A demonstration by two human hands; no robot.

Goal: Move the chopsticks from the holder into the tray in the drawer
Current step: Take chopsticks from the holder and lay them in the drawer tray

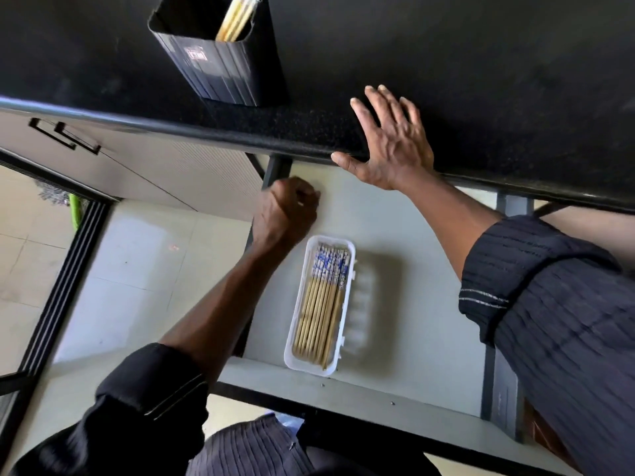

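A black ribbed holder (220, 63) stands on the dark countertop (481, 80) at the upper left, with a few yellow chopsticks (238, 18) leaning inside it. Below, the drawer (412, 269) is pulled out. In it lies a white tray (295, 341) holding several bamboo chopsticks (321, 304) with blue-patterned tops, laid side by side. My right hand (391, 139) rests flat on the counter's front edge, fingers spread, holding nothing. My left hand (287, 211) is curled into a fist over the drawer's far left corner, above the tray; nothing shows in it.
A cabinet front (137, 166) with a black handle (65, 135) is left of the drawer. Pale floor tiles (137, 269) and a black-framed door (58, 286) lie beyond it. A grey drawer rail (501, 389) runs along the right side. My dark sleeves fill the lower corners.
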